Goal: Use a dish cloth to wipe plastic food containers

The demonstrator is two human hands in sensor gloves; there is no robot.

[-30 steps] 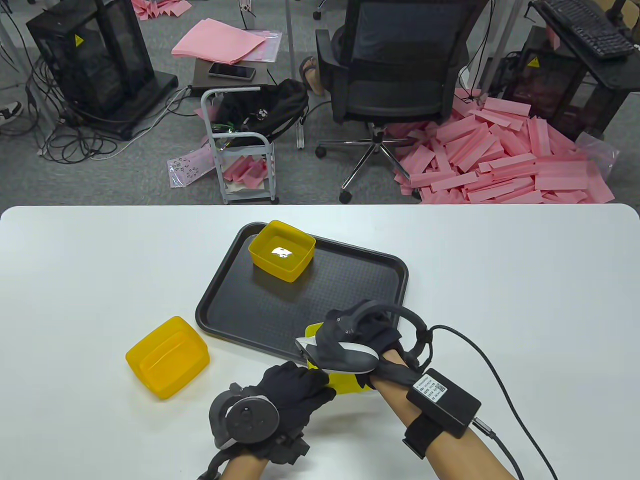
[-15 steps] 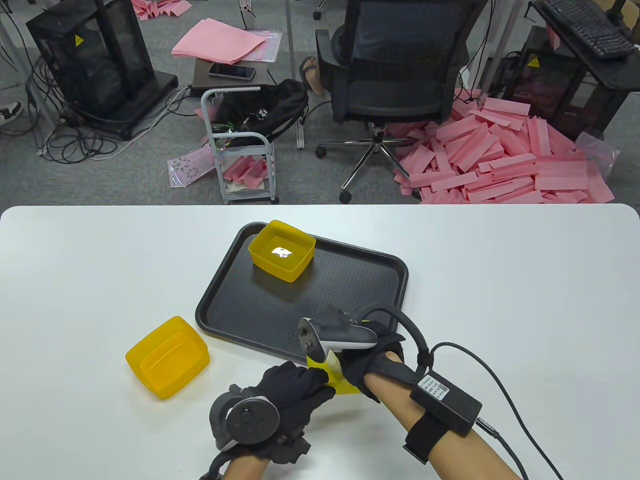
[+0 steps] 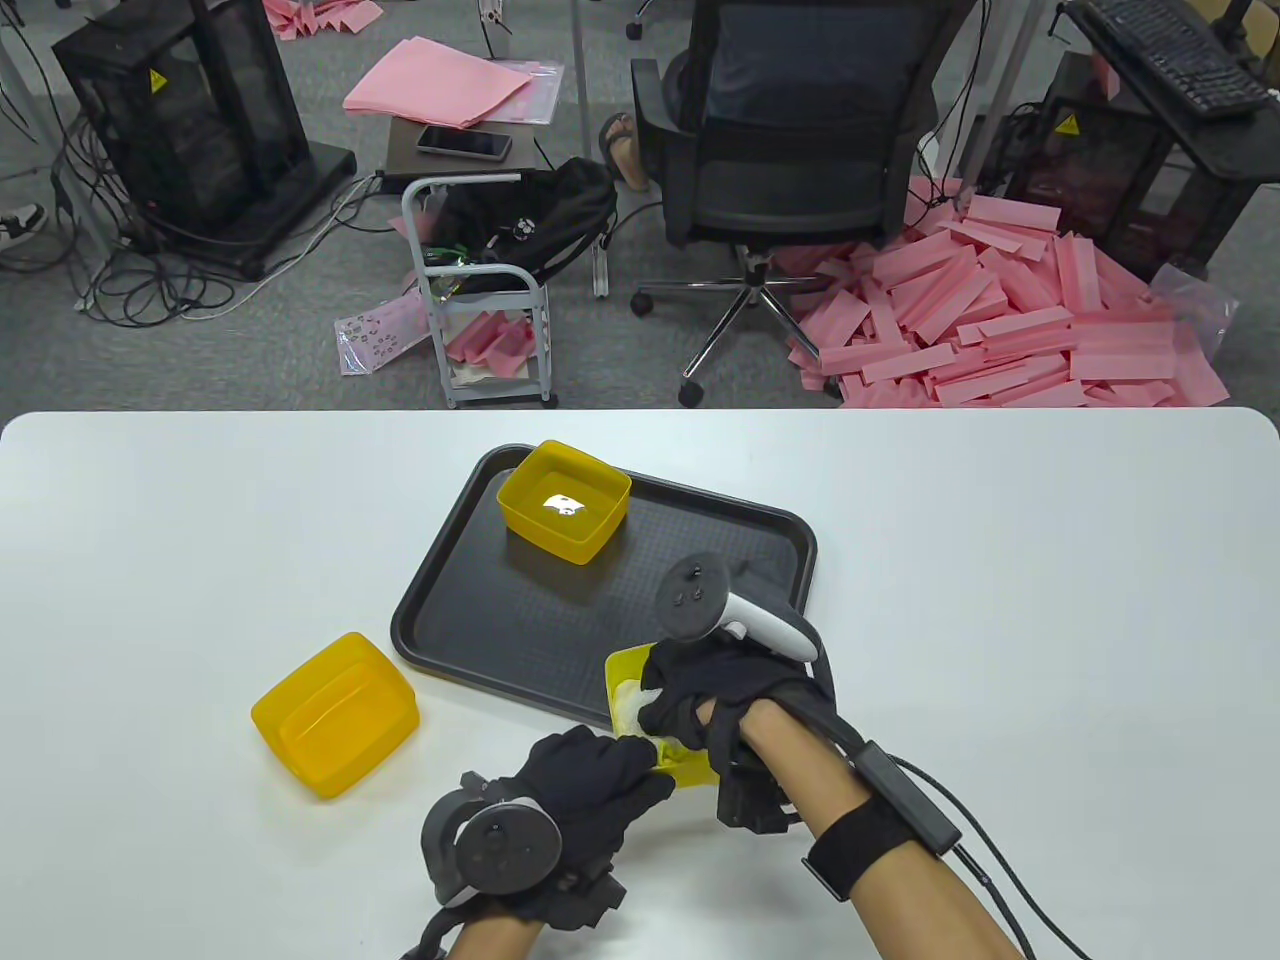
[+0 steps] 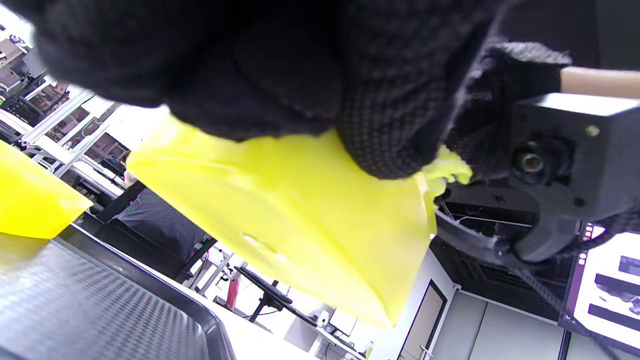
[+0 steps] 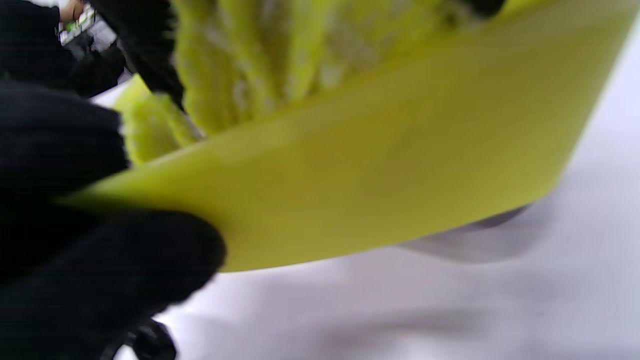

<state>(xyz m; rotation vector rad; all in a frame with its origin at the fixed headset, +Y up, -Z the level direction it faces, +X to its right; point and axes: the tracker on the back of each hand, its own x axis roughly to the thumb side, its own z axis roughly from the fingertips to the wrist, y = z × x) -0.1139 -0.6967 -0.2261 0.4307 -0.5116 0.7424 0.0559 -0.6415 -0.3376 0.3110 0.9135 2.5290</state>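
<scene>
My left hand grips the near rim of a yellow plastic container held just above the table at the tray's near edge. My right hand presses a pale dish cloth inside that container. In the left wrist view the container's underside fills the middle under my gloved fingers. In the right wrist view the container wall shows with the cloth seen through it. A second yellow container stands on the black tray. A third sits on the table to the left.
The white table extends to the right and left of the tray. Beyond its far edge are an office chair, a small cart and piles of pink foam strips on the floor.
My right hand has rotated, its tracker swinging up and away, and its fingers have moved down into the held container with the cloth. My left hand has stayed in place.
</scene>
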